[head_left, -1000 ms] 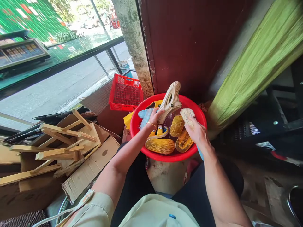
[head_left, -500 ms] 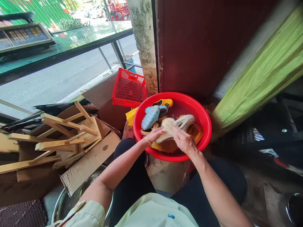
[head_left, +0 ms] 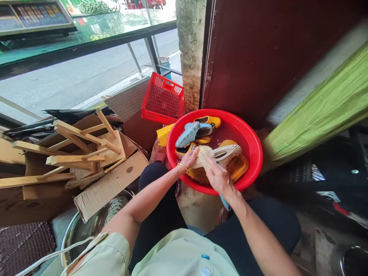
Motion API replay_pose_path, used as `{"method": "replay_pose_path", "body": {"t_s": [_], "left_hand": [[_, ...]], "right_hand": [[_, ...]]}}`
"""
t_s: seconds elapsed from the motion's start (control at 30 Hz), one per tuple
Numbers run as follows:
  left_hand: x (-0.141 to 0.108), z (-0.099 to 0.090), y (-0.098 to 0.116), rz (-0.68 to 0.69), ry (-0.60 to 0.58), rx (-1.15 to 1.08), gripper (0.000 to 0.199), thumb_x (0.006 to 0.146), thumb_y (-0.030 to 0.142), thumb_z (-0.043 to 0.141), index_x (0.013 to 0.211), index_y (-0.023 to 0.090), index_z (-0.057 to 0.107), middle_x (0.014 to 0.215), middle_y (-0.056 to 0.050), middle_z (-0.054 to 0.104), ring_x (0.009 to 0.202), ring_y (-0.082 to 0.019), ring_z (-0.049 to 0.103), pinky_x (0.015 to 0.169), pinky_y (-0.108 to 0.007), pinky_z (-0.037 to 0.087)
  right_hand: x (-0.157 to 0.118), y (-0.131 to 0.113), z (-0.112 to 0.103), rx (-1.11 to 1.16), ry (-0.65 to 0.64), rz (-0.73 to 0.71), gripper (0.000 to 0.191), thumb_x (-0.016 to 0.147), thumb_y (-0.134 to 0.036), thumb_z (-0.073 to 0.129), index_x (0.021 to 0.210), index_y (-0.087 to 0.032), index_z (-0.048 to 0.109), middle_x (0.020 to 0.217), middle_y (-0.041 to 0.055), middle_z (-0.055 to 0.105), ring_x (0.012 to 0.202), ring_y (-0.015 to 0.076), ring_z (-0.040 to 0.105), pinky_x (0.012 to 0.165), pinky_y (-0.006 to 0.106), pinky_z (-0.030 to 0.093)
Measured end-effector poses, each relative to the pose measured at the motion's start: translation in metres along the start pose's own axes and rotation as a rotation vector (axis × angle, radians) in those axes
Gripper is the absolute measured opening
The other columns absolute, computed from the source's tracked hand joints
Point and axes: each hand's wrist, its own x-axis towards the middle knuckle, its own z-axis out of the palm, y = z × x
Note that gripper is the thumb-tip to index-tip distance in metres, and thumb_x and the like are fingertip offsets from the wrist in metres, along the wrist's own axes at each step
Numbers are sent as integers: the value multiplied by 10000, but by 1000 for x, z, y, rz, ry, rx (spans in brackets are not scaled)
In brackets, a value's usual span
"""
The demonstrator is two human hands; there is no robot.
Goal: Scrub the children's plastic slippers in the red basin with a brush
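Note:
My left hand [head_left: 189,158] is closed on the near end of a cream clog [head_left: 234,151], held over a round red basin [head_left: 258,165]. In my right hand [head_left: 220,177] is a scrub brush [head_left: 204,153]; its pale bristles lie against the clog, and its blue handle sticks out below my palm. Behind my hands in the basin, a light blue clog [head_left: 186,135] rests among yellow clogs [head_left: 214,122] and shallow water. A yellow mesh piece [head_left: 238,168], perhaps a shoe or basket, lies under the cream clog. My hands partly cover the brush and the clog.
A red plastic crate [head_left: 163,101] stands behind the basin. Wooden stool frames [head_left: 86,149] and cardboard [head_left: 112,184] are piled at left, above a metal bowl [head_left: 69,230]. A green cloth [head_left: 322,103] hangs at right beside a dark red panel [head_left: 258,57].
The view has shifted, so the basin appears farther right. The light blue clog has tipped. My right hand has moved with the brush, and its blue handle now shows.

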Motion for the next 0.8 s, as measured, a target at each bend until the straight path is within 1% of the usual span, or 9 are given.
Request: {"method": "replay_pose_path", "body": {"t_s": [0.07,0.13,0.2,0.3,0.4,0.5,0.6,0.67,0.8], "left_hand": [[5,0,-3,33,-39,30,491,1006,560,428,867,217,749,959,-50,746,1080,-247,667,1060,-336,479],[9,0,-5,39,-76,83,590,1017,590,344,826,208,750,925,-66,749,1053,-253,674,1038,-347,492],[11,0,-6,41,-83,139,588,996,620,376,843,195,752,914,-78,746,1029,-267,681,1010,-369,508],[4,0,-2,158,-72,206,471,922,603,572,1085,191,732,1092,-90,739,1089,-279,678,1020,-382,510],[-8,-3,2,396,-53,278,632,819,543,756,1337,209,617,1375,-128,633,1288,-297,591,1126,-396,450],[-15,-2,1,544,19,273,815,779,499,814,1473,225,487,1541,-149,487,1436,-293,460,1170,-389,413],[-11,5,-6,438,165,134,776,859,485,728,1513,204,420,1557,-169,456,1397,-268,507,1093,-360,477],[-5,10,-11,272,239,104,598,902,488,664,1398,177,544,1452,-162,563,1350,-276,545,1097,-375,469],[5,9,-10,-83,239,-99,441,969,550,526,1156,178,673,1240,-128,698,1211,-272,639,1024,-382,519]], "right_hand": [[-3,-5,3,-36,-25,13,528,1017,-341,398,1501,-201,555,1368,121,693,1226,269,680,1053,397,555],[2,12,-7,-134,13,129,527,1012,-341,390,1490,-213,573,1305,143,722,1145,305,716,996,444,580],[9,42,-26,-231,67,297,537,1005,-356,391,1485,-202,579,1239,177,742,1066,342,740,944,496,589],[15,80,-53,-283,139,492,554,997,-386,391,1454,-148,595,1119,211,766,999,383,750,897,554,584],[9,85,-57,-196,235,426,572,992,-411,402,1474,-140,548,1270,199,721,1151,364,704,974,524,558],[0,71,-41,-129,233,306,668,984,-440,437,1574,-128,392,1481,206,585,1293,340,627,1025,483,542],[-4,69,-29,-167,139,319,669,978,-423,452,1573,-121,403,1496,225,565,1293,338,629,1039,476,540],[-2,77,-30,-212,84,398,624,985,-409,429,1535,-115,472,1380,243,650,1193,354,690,1007,507,555],[5,80,-33,-279,72,464,627,985,-373,422,1541,-88,468,1093,251,764,934,367,770,877,533,599]]}}
